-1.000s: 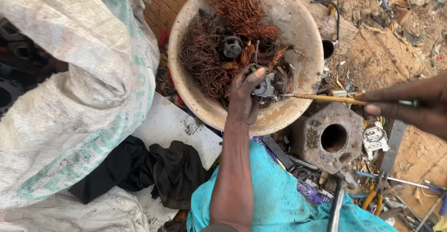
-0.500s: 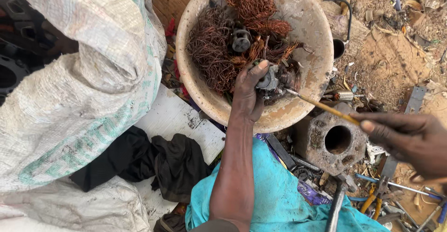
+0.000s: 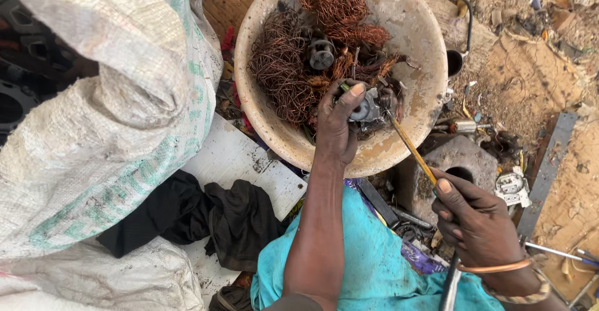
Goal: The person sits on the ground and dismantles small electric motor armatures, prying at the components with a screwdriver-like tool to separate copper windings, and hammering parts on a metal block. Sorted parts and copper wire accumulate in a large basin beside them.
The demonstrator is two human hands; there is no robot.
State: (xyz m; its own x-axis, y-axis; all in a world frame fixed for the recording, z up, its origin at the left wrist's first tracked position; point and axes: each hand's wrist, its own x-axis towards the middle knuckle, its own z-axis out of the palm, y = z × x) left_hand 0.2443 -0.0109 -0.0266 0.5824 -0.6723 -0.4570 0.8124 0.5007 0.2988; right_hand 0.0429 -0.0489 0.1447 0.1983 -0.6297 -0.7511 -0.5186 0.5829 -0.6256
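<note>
Copper wire (image 3: pixel 293 68) fills a wide, pale, worn basin (image 3: pixel 412 30) in reddish tangles, with a small grey spool-like part (image 3: pixel 322 53) lying among them. The left hand (image 3: pixel 337 127) reaches into the basin over its near rim, and its fingers (image 3: pixel 354 92) are curled tight around a small metal motor part (image 3: pixel 368 106) — the thumb presses on top of it. The right hand (image 3: pixel 474 220) is outside the basin, lower right, its fingers pinched on the end of a thin yellow-handled tool (image 3: pixel 412 149) whose tip touches the motor part. A bangle sits on that wrist. Left of the basin slumps a big woven white sack (image 3: pixel 93 117), and below it lies a crumpled black cloth (image 3: pixel 212 217) on a white board. Turquoise fabric (image 3: pixel 368 267) covers the person's lap — beside it stands a grey block with a round hole (image 3: pixel 462 161) amid scattered scrap on the dirt ground.
</note>
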